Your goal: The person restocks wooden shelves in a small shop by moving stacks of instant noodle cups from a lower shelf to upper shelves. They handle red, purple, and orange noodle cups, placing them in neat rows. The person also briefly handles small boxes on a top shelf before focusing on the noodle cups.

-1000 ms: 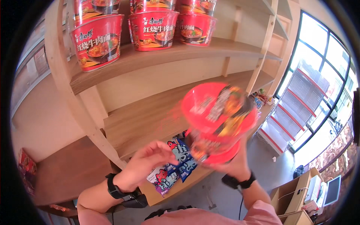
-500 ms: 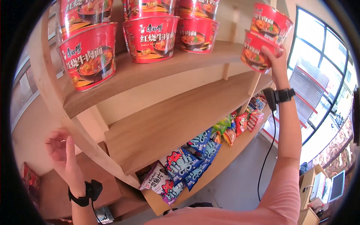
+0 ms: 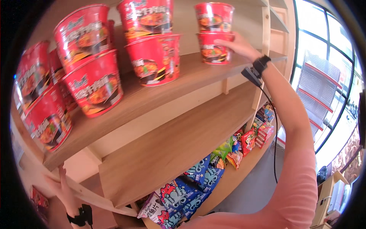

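Two red instant noodle tubs, an upper tub point(image 3: 214, 17) on a lower tub point(image 3: 211, 53), stand stacked on the upper wooden shelf point(image 3: 183, 74). My right hand point(image 3: 239, 45) grips the lower one from its right side, fingers across its front near the rim. Low on the left, my left hand point(image 3: 63, 189) is empty and somewhat blurred, its fingers apart, close to the curved shelf edge. More stacked noodle tubs point(image 3: 95, 89) line the shelf to the left, with another stack point(image 3: 150, 63) nearest the held pair.
Below is a bare wooden shelf board point(image 3: 171, 141). Blue snack bags point(image 3: 190, 194) and small colourful packets point(image 3: 248, 141) lie on the lowest shelf. A wooden upright point(image 3: 265, 30) rises right of my hand. A grey perforated rack point(image 3: 316, 87) stands by the window.
My right hand has brought the two stacked tubs leftward, from beside the shelf's right end onto the shelf. My left hand sits lower in view, and the view has shifted, showing more tubs at left.
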Motion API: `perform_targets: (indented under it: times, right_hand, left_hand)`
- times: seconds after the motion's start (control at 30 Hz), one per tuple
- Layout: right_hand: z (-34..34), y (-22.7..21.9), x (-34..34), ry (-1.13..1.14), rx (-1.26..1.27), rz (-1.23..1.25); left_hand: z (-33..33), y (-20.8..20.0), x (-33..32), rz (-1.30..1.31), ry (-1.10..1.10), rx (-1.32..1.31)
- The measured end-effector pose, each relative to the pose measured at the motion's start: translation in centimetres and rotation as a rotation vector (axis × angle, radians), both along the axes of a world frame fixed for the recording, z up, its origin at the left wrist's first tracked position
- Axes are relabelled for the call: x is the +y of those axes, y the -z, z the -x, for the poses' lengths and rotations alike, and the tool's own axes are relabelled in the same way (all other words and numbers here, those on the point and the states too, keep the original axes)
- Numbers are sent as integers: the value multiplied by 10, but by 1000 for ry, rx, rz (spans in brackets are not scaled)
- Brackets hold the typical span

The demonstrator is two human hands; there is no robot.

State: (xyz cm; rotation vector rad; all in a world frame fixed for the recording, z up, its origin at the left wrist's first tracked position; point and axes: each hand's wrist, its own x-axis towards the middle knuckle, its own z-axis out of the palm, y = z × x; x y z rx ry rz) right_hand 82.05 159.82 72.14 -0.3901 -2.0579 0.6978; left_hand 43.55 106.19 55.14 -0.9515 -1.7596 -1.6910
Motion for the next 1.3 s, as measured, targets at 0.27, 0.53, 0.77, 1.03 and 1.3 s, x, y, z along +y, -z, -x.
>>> perform_targets:
  times: [0.27, 0.53, 0.77, 1.03, 1.3]
  right_hand:
    - [24, -47, 46, 180, -635, 185]
    - [66, -51, 69, 142, -668, 157]
    - [70, -42, 76, 130, -560, 86]
    - [75, -46, 98, -29, -357, 281]
    - [82, -36, 118, -473, -117, 436]
  left_hand:
    - [7, 9, 8, -84, -80, 37]
    - [8, 7, -3, -35, -86, 29]
    - [7, 6, -6, 1, -123, 41]
    - [-12, -3, 4, 23, -153, 38]
    - [-11, 0, 4, 3, -187, 13]
